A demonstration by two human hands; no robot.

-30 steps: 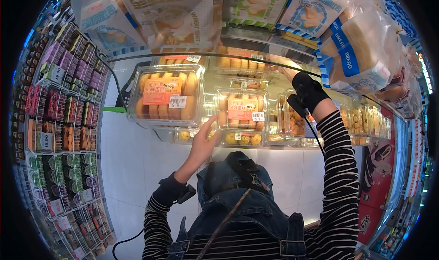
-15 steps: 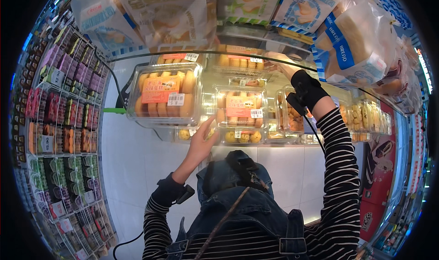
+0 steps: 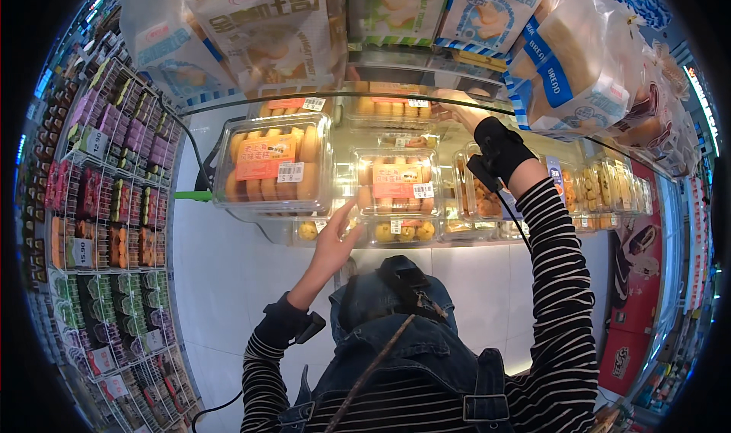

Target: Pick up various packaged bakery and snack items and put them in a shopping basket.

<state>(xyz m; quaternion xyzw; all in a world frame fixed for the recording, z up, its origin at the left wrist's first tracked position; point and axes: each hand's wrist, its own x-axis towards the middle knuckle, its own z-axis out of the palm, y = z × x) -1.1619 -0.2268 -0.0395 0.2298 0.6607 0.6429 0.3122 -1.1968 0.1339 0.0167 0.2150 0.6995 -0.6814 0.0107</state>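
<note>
back cake box [image 3: 387,111], clear plastic holding pale oblong cakes, sat at the rear of the lit shelf [image 3: 454,134]. the right hand [image 3: 463,111] was at its right edge; whether the fingers gripped it could not be told. the left hand [image 3: 333,242], open and holding nothing, was near the front cake box [image 3: 394,175]. a bigger cake box [image 3: 272,189] stood left, filled with similar cakes.

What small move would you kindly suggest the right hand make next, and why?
Perhaps the right hand should close gently on the right edge of the rear cake box: its fingers are at that side, though contact is unclear, and the left hand, seemingly empty, is near the front middle cake box.
</note>
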